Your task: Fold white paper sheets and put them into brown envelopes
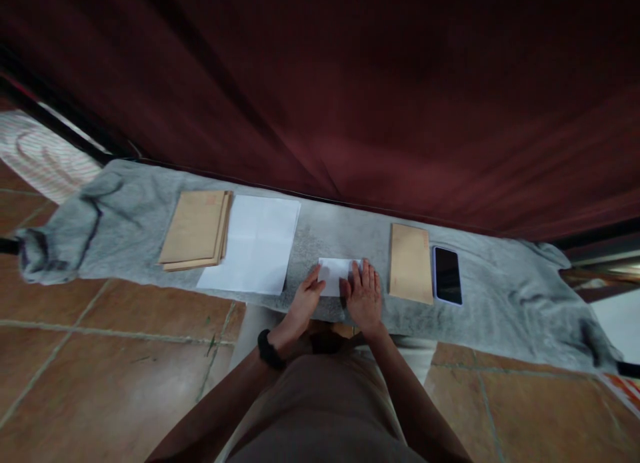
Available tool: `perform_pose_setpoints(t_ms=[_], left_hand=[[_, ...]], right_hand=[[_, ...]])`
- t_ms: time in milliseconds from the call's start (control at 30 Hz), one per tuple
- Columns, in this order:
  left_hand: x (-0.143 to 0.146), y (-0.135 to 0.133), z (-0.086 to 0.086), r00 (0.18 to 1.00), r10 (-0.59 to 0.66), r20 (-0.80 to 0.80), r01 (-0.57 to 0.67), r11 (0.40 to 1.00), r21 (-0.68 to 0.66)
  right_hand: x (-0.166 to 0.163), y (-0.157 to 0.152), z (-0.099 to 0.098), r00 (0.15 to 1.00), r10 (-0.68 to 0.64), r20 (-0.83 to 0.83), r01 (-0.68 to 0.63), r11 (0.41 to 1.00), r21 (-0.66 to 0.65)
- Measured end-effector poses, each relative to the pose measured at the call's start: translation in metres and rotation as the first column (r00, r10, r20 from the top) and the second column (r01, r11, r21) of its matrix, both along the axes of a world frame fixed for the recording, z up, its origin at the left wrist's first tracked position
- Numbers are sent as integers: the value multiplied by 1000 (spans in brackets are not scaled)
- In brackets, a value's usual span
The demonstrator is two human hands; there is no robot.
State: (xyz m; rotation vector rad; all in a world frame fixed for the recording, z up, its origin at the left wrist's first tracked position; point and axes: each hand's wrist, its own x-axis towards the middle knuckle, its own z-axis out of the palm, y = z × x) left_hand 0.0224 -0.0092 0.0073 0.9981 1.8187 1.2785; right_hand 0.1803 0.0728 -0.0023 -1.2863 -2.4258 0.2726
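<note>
A small folded sheet of white paper [332, 275] lies on the grey cloth right in front of me. My left hand [303, 304], with a dark band on its wrist, grips the sheet's left edge, thumb toward the top side. Over the right part of the paper, my right hand [365, 299] rests flat with its fingers stretched forward. Larger white sheets [257, 243] lie to the left, showing faint creases. A stack of brown envelopes [195, 228] partly overlaps them. Right of my hands is a single brown envelope [411, 263].
A phone [447, 275] with a dark screen lies just right of the single envelope. The grey cloth [505, 296] covers a narrow bench-like surface, rumpled at both ends. Behind it hangs a dark red fabric [350, 116]. Below is a tiled floor [150, 356].
</note>
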Motion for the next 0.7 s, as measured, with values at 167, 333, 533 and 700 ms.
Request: perform_pose_setpoints(t_ms=[167,333,533,700], left_hand=[[13,-3,24,955,125,269,-121,992,-34],[30,-5,33,970,100,223,-97,995,-22],[45,-2,41,991,-24,131,23,1000,10],[49,1,49,995,-45,92,42,999,33]], right_hand=[[1,0,-4,998,-4,58,0,998,63],[2,-1,-4,993,4,118,-17,994,107],[2,-2,-1,983,-1,181,-17,995,97],[2,-1,-2,980,3,199,-20,996,87]])
